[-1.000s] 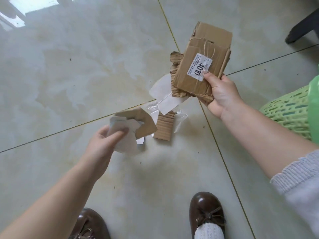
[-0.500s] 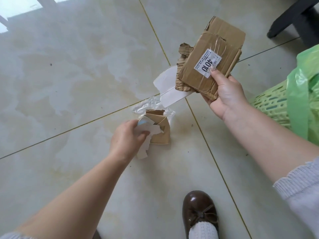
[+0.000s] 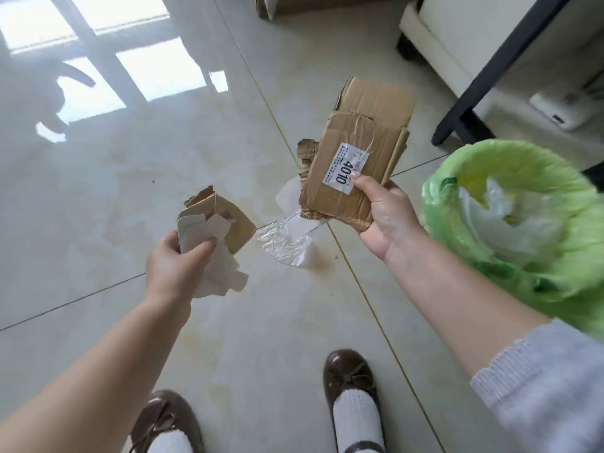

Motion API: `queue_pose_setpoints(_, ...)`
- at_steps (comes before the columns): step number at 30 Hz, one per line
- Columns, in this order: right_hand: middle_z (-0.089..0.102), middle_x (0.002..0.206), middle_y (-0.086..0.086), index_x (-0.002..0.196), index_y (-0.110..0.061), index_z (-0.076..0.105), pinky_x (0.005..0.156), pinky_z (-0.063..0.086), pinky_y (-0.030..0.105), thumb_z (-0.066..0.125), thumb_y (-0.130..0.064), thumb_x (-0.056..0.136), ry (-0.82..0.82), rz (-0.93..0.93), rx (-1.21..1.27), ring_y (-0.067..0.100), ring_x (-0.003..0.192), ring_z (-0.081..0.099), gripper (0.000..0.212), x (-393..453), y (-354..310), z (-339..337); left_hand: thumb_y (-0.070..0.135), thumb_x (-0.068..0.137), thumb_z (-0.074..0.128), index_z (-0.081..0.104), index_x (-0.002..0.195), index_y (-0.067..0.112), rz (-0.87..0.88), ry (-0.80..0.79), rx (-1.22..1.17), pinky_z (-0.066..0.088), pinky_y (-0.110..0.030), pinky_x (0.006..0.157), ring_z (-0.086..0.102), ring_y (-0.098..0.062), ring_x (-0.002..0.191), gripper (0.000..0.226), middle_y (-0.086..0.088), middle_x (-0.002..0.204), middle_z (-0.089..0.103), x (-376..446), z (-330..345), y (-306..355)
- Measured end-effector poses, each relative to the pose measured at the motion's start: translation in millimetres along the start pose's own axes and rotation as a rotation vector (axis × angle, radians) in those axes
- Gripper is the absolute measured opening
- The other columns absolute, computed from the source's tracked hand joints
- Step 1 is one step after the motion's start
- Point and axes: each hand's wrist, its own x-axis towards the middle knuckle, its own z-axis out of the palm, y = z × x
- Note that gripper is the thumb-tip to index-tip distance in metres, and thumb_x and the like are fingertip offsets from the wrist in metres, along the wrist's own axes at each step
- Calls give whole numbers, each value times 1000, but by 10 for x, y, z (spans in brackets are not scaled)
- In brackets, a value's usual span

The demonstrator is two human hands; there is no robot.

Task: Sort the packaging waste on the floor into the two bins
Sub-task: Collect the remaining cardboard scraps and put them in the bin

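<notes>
Two brown shoes (image 3: pixel 351 380) with white socks stand nearest on the pale tiled floor (image 3: pixel 268 338), one at the lower left edge and one toward the centre. A grey knit sleeve (image 3: pixel 549 384) covers the right arm near the right edge.

The left hand (image 3: pixel 176 269) is curled round a bundle of scraps: its thumb and fingers pinch a grey-white card piece (image 3: pixel 196 233), with torn white paper (image 3: pixel 225 273) hanging below the hand and a brown cardboard scrap (image 3: pixel 228 217) sticking out on the far right side of the bundle. All of this is held up off the floor.

The right hand (image 3: pixel 389 220) grips a flattened cardboard box (image 3: pixel 362 152) by its near edge, thumb on top just beside a white label (image 3: pixel 343 171) that reads 4010. Torn corrugated board shows at the box's left edge, and a white sheet (image 3: pixel 287 194) pokes out from under it on the left.

On the floor between the two hands, just below the box, lies a crumpled piece of clear plastic film (image 3: pixel 284 243), where two tile seams cross.

To the right, near the right hand, stands a bin lined with a green bag (image 3: pixel 510 178); white crumpled waste (image 3: pixel 516 220) lies inside it.

Farther off, a black leg (image 3: pixel 483 89) slants across the upper right in front of a white cabinet (image 3: pixel 464 34). The bottom of a cardboard carton (image 3: pixel 313 4) shows at the far top edge, and window light reflects on the far left floor.
</notes>
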Motion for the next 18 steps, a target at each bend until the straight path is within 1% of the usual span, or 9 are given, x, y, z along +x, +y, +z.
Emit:
queue_pose_setpoints(2, 69, 87, 11, 90, -14, 61, 72, 57, 47, 57, -1, 87, -22, -47, -28, 24, 75, 68, 14, -352, -217, -24, 13, 81, 60, 62, 103, 19, 49, -17, -50, 45, -24, 56, 59, -14, 73, 23, 0, 86, 64, -245, 9, 300)
queue_pose_setpoints(3, 69, 87, 11, 90, -14, 60, 73, 56, 47, 56, -1, 87, -22, -71, -42, 24, 75, 67, 15, -540, -319, -58, 14, 79, 60, 62, 103, 20, 72, -32, -79, 47, -25, 58, 60, -15, 74, 24, 0, 86, 64, -375, 30, 430)
queue_pose_setpoints(5, 68, 88, 10, 92, -14, 59, 77, 55, 49, 54, 0, 87, -6, -131, -64, 24, 76, 66, 16, -931, -539, -178, 21, 70, 61, 63, 101, 20, 123, -83, -108, 49, -28, 63, 61, -20, 78, 31, -3, 89, 65, -668, 111, 672)
queue_pose_setpoints(6, 68, 88, 10, 92, -14, 59, 78, 54, 50, 53, 1, 87, 11, -161, -72, 24, 77, 66, 17, -1124, -646, -266, 22, 68, 59, 63, 102, 18, 144, -112, -111, 50, -28, 63, 62, -21, 78, 35, -4, 90, 65, -817, 171, 776)
queue_pose_setpoints(9, 66, 86, 9, 87, -14, 57, 78, 53, 47, 52, 2, 87, 98, -239, -86, 23, 75, 64, 17, -1675, -964, -625, 14, 75, 56, 62, 108, 12, 193, -215, -130, 48, -26, 58, 60, -20, 74, 33, -6, 89, 63, -1293, 440, 1047)
queue_pose_setpoints(11, 66, 89, 9, 86, -15, 56, 80, 53, 48, 53, 0, 87, 167, -273, -96, 25, 79, 63, 16, -1968, -1121, -905, 14, 67, 51, 64, 105, 10, 221, -317, -130, 48, -26, 56, 61, -23, 72, 39, -7, 85, 63, -1601, 668, 1195)
queue_pose_setpoints(13, 67, 93, 11, 87, -15, 57, 85, 53, 50, 53, -1, 87, 230, -299, -99, 28, 86, 64, 15, -2220, -1248, -1202, 16, 60, 46, 66, 100, 10, 247, -404, -113, 50, -29, 58, 62, -25, 73, 45, -7, 84, 64, -1908, 913, 1321)
queue_pose_setpoints(16, 67, 100, 14, 92, -15, 58, 80, 54, 45, 54, -2, 85, 316, -337, -95, 30, 89, 64, 16, -2548, -1390, -1624, 17, 60, 47, 65, 95, 12, 269, -504, -113, 52, -39, 68, 63, -30, 82, 39, -9, 86, 64, -2318, 1262, 1432)
queue_pose_setpoints(18, 67, 104, 17, 92, -16, 59, 80, 54, 46, 56, -2, 85, 388, -375, -66, 31, 91, 65, 15, -2731, -1467, -1892, 18, 64, 51, 63, 86, 17, 275, -576, -113, 53, -41, 76, 63, -31, 87, 26, -7, 87, 64, -2578, 1467, 1463)
